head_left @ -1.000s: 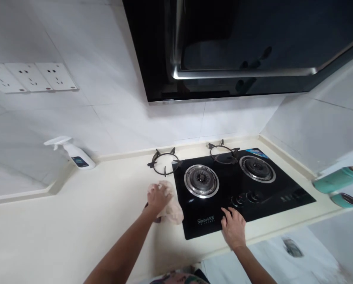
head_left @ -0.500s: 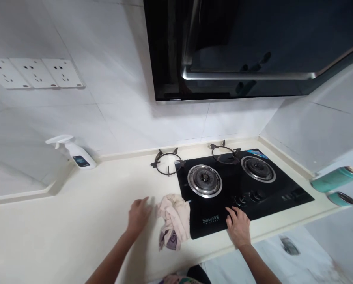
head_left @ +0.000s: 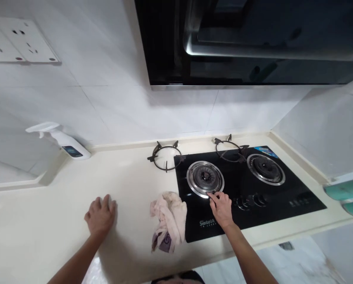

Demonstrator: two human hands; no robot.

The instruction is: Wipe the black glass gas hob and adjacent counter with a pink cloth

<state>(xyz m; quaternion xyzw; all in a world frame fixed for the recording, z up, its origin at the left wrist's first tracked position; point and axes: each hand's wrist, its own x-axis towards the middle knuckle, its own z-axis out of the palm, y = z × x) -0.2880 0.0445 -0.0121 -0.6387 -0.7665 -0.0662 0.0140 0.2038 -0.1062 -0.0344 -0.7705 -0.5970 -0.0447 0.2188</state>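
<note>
My left hand (head_left: 101, 216) rests on the pale countertop, fingers apart and holding nothing. With its index finger stretched out, my right hand (head_left: 221, 206) touches the front rim of the left burner (head_left: 205, 178); nothing is gripped in it. This burner has a shiny metal ring and a dark, stained centre. Between my hands a crumpled pinkish cloth (head_left: 172, 219) with a purple patch lies against the left edge of the black glass gas stove (head_left: 200, 211). One pan support (head_left: 167, 158) stands partly on the counter behind the cloth, and a second pan support (head_left: 230, 152) sits at the stove's back edge.
A white spray bottle (head_left: 66, 142) leans at the back left. The right burner (head_left: 265, 169) and control knobs (head_left: 251, 201) are beyond my right hand. A black range hood (head_left: 238, 71) hangs above the stove. Green cylindrical containers (head_left: 344, 189) are at the far right.
My left hand has moved left, away from the cloth, and lies flatter on the counter. My right hand has moved from the stove's front area up to the left burner's rim. The view has shifted slightly.
</note>
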